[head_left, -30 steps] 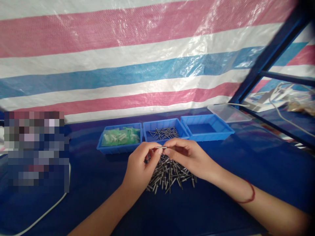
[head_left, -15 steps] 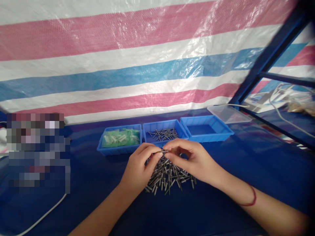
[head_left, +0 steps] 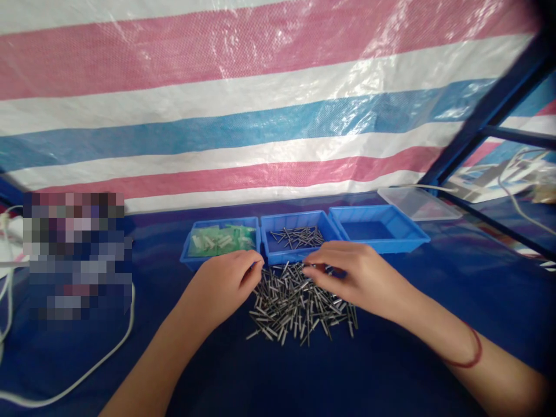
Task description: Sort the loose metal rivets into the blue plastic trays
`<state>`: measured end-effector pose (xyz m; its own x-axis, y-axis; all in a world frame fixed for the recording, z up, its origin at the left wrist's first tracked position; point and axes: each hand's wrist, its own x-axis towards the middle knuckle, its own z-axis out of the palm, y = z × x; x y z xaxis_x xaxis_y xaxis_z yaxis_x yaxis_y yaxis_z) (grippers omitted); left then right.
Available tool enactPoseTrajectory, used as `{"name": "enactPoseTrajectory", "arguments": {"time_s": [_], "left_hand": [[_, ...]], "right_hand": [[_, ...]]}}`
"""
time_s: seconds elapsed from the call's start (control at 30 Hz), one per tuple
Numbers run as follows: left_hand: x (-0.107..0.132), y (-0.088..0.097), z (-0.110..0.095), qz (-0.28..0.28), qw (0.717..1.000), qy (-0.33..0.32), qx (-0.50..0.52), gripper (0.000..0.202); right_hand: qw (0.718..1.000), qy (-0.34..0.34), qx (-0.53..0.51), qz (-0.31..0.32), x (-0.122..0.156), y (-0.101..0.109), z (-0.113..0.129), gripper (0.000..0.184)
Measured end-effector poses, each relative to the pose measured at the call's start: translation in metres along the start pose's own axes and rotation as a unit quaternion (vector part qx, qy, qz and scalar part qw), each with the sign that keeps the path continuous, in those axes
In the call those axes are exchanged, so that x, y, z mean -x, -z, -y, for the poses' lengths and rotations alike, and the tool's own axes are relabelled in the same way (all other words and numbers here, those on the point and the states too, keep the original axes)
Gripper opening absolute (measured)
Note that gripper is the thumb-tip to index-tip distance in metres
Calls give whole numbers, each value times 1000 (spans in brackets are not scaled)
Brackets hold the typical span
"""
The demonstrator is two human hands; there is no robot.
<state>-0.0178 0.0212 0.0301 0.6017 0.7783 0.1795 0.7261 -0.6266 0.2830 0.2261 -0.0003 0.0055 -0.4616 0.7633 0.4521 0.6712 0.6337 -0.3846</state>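
A loose pile of blind rivets [head_left: 299, 307] with thin dark shanks and pale sleeves lies on the dark blue table. My left hand [head_left: 230, 284] is at the pile's upper left edge, in front of the left tray. Its thumb and forefinger are pinched; whatever lies between them is hidden. Over the upper right of the pile, my right hand [head_left: 351, 272] has its thumb and fingertips drawn close together. Something small may be between those tips, too indistinct to name. The two hands are apart, with rivets visible between them.
Behind the pile stand three blue trays: the left tray [head_left: 190, 262] bears green and whitish small pieces, the middle tray [head_left: 273, 253] thin metal pins, and the right tray [head_left: 377, 231] shows its bare bottom. A clear lid [head_left: 421, 204] lies behind. A white cable [head_left: 108, 356] runs at left.
My hands have separated, the left going left and the right going right. A rivet was visible between their fingertips before. More of the pile shows now, and the view has shifted slightly.
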Motion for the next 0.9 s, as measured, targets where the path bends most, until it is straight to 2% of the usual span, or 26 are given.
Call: {"name": "enactPoseTrajectory", "arguments": {"time_s": [0.1, 0.2, 0.27, 0.43, 0.63, 0.7, 0.8, 0.9], "left_hand": [[1, -1, -2, 2, 1000, 1, -3, 17], [1, -6, -5, 1, 1000, -12, 16, 16], [1, -8, -6, -1, 1000, -18, 23, 16], [2, -13, -7, -4, 1000, -23, 10, 17], [2, -33, -19, -58, 994, -40, 79, 18], [3, -42, -26, -71, 990, -43, 115, 20], [4, -52, -33, -95, 981, -28, 166, 19], [5, -55, -36, -116, 973, -5, 201, 16]], "right_hand": [[995, 20, -8, 97, 7, -9, 8, 21], [993, 20, -18, 119, 9, -16, 8, 15], [993, 20, -28, 116, 8, -17, 7, 18], [996, -4, -29, 88, 7, -12, 6, 18], [987, -55, -151, -20, 6, -13, 10, 14], [971, -89, -216, -38, 6, -16, 11, 15], [929, -140, -340, -48, 7, -21, 14, 16], [900, -146, -404, -66, 6, -22, 17, 14]]}}
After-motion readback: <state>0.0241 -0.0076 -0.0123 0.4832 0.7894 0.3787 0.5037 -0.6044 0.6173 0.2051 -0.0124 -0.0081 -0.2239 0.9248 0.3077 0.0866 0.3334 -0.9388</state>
